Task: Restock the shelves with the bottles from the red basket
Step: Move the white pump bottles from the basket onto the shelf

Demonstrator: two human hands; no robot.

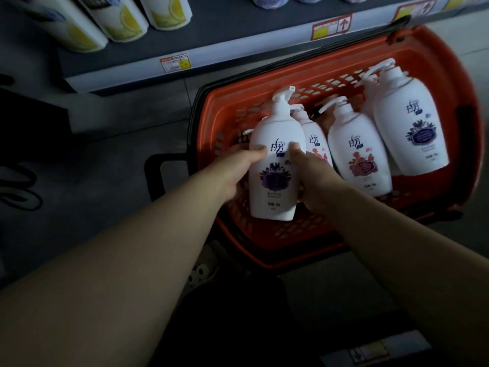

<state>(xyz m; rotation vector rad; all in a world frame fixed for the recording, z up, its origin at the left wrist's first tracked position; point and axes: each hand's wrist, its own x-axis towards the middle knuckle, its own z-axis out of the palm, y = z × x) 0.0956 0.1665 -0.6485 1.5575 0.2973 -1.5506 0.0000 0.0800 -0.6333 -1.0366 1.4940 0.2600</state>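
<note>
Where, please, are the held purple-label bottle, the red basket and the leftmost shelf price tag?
Held purple-label bottle [275, 178]: head view, on its purple emblem.
Red basket [447, 83]: head view, on its right inner wall.
Leftmost price tag [174, 63]: head view, on the tag's middle.

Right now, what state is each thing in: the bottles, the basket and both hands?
Purple-label bottle: gripped by both hands, pump on.
Left hand: grips its left side.
Right hand: grips its right side.
Red basket: holds more bottles.
Pink-label bottle: resting in basket.
</note>
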